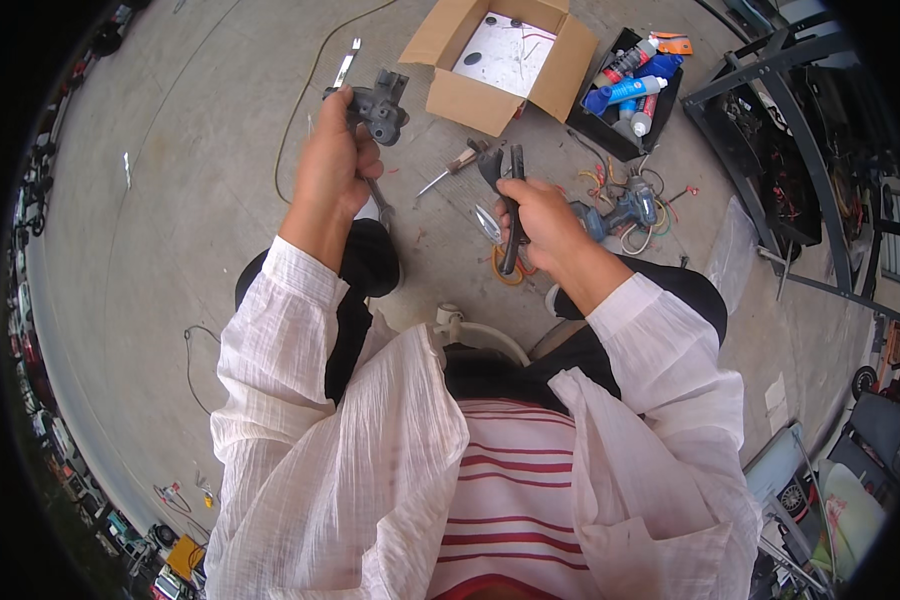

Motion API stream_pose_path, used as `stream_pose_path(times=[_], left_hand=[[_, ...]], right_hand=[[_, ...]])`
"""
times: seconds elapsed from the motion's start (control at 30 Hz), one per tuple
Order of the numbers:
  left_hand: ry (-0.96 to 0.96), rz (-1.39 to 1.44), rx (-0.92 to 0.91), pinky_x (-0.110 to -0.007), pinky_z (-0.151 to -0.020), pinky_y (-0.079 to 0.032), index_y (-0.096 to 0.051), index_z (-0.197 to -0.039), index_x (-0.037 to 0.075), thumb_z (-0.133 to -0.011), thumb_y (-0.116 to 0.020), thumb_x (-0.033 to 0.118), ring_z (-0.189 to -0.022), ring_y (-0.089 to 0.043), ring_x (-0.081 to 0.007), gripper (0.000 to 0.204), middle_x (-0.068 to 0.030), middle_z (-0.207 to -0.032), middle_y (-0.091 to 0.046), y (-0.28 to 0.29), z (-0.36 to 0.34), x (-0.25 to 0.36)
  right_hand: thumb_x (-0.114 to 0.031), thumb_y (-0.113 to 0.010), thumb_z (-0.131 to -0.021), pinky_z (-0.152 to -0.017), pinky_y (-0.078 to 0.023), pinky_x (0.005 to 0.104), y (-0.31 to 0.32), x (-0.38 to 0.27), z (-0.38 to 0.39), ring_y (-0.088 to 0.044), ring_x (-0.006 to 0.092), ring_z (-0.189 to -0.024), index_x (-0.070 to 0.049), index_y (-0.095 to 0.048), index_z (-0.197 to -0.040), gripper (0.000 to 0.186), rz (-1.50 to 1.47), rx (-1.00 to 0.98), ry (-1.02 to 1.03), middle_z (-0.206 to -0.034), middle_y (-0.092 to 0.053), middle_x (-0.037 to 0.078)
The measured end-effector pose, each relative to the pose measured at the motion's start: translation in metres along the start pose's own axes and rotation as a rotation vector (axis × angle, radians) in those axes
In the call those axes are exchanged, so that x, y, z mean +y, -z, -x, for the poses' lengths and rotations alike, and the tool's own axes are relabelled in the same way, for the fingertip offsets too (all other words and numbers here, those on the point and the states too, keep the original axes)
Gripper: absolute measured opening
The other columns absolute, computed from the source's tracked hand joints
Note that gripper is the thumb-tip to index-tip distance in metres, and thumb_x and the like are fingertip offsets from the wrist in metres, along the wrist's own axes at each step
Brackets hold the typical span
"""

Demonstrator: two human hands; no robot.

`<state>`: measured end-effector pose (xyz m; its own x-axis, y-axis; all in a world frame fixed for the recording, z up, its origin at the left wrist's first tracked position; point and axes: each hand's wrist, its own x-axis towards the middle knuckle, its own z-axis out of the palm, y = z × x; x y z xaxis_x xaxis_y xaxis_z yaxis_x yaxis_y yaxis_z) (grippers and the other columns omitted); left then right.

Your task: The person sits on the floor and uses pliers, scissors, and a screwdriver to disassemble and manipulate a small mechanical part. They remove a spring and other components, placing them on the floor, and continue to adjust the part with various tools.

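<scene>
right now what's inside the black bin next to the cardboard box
The black bin holds a jumble of bottles or cans, some blue. The pile hides most of its bottom, so anything beneath cannot be seen.

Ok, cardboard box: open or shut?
Open: the cardboard box has its flaps spread outward, and its pale interior shows from above.

The left hand (332,160) grips a dark part (380,108); the right hand (545,212) holds a long black piece (514,225). On the floor (170,270) beyond stand an open cardboard box (470,106) and a black bin (602,126) of bottles (638,90).
</scene>
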<state>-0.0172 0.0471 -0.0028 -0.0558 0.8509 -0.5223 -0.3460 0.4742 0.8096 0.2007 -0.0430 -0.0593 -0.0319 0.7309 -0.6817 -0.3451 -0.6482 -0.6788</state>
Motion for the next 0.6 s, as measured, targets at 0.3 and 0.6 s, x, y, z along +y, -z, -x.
stream_pose_path(times=[0.3, 0.6], left_hand=[[0.105, 0.034, -0.212, -0.021, -0.039, -0.027, -0.062, -0.1, 0.001, -0.094, -0.048, 0.04, -0.039, -0.028, -0.0065, 0.042, -0.0206, -0.087, -0.069, -0.008, 0.013, 0.002], [0.092, -0.127, -0.275, -0.02, -0.04, -0.027, -0.063, -0.106, 0.004, -0.093, -0.05, 0.038, -0.041, -0.034, -0.0063, 0.039, -0.0185, -0.082, -0.069, -0.014, 0.013, -0.01]], right_hand=[[-0.02, -0.06, -0.092, -0.053, -0.043, 0.0297, 0.0, -0.01, 0.0, -0.051, 0.0134, -0.064, 0.0, -0.054, -0.092, 0.021, -0.036, 0.036, 0.075, -0.077, -0.055, 0.005], [-0.019, -0.065, -0.092, -0.051, -0.04, 0.0268, -0.015, -0.039, 0.027, -0.047, 0.0096, -0.06, -0.005, -0.06, -0.096, 0.015, -0.208, -0.264, 0.146, -0.071, -0.05, 0.0]])
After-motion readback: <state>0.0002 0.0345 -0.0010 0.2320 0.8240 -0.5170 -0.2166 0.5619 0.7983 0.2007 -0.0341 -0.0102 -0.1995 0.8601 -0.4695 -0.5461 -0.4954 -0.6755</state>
